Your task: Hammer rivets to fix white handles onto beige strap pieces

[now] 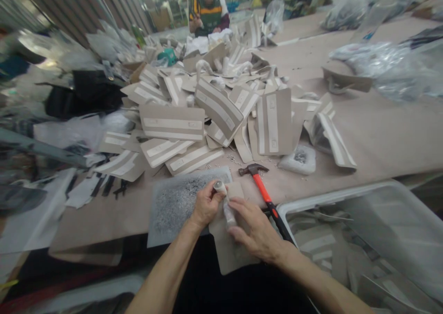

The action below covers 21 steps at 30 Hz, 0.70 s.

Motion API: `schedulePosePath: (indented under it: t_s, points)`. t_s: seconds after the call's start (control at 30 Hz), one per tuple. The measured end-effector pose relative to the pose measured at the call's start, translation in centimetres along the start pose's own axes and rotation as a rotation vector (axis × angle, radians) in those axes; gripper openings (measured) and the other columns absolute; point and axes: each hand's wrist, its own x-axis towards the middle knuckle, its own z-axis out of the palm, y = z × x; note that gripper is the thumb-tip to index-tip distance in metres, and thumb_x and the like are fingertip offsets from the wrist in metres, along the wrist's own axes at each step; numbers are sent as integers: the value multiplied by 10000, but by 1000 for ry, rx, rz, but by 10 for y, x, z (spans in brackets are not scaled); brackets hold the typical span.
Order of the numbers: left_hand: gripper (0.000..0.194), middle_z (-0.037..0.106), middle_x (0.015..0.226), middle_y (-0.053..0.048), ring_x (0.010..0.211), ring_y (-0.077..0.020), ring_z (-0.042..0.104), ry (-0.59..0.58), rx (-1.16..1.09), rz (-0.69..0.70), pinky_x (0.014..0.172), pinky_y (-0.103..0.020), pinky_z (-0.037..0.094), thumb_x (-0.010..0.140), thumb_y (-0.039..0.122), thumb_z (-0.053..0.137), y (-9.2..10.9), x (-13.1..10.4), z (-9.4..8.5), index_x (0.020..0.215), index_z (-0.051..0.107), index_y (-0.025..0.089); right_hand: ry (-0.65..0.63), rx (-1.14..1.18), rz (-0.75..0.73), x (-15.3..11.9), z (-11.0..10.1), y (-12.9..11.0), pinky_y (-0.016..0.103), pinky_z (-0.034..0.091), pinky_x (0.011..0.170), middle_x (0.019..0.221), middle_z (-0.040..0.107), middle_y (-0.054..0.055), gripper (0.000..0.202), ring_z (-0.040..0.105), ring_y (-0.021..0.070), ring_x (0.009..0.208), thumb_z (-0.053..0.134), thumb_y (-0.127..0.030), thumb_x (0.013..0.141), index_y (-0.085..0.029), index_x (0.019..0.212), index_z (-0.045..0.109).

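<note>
A beige panel [228, 254] lies partly over the table's front edge, with a handle [230, 216] in white wrapping across it. My left hand [206, 204] is closed around a short metal punch [218, 185], its round flat top facing up, at the handle's far end. Thumb and fingers of my right hand [254, 226] hold the wrapped handle from the right side. What lies beneath the punch is hidden by my fingers. Right of the panel rests a claw hammer [263, 189] with a red and black grip, touched by neither hand.
A scuffed translucent mat [173, 203] lies left of the panel. Ahead is a heap of similar panels [173, 122], with small metal pieces [233, 158] and a bag of fasteners [300, 159] before it. A plastic bin [398, 212] of panels stands right. A person [209, 9] sits opposite.
</note>
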Motion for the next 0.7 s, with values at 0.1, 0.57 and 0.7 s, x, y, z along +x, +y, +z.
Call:
schedulePosePath:
  t_s: [0.1, 0.57, 0.7]
  points:
    - [147, 737, 899, -29, 795, -166, 673, -19, 74, 48, 740, -259, 508, 871, 232, 595, -1, -1, 0, 988, 674, 191, 160, -161, 215, -2, -17, 20, 454, 442, 1045, 1300, 588, 182, 432, 537, 304, 1245, 570, -360, 933, -139, 1301, 527]
    - [193, 697, 818, -28, 760, -178, 652, -47, 226, 156, 725, -267, 480, 879, 226, 545, -2, -4, 1, 1025, 666, 194, -87, 397, 822, 21, -78, 7, 230, 332, 424, 595, 444, -50, 231, 396, 104, 425, 377, -417, 925, -234, 791, 424]
    - [174, 676, 788, -21, 727, -171, 628, -41, 217, 159, 697, -263, 463, 884, 224, 540, -4, -5, 2, 1002, 663, 194, 198, -49, 339, 16, -93, -25, 249, 298, 487, 574, 465, -38, 324, 427, 122, 481, 371, -488, 971, -229, 796, 455]
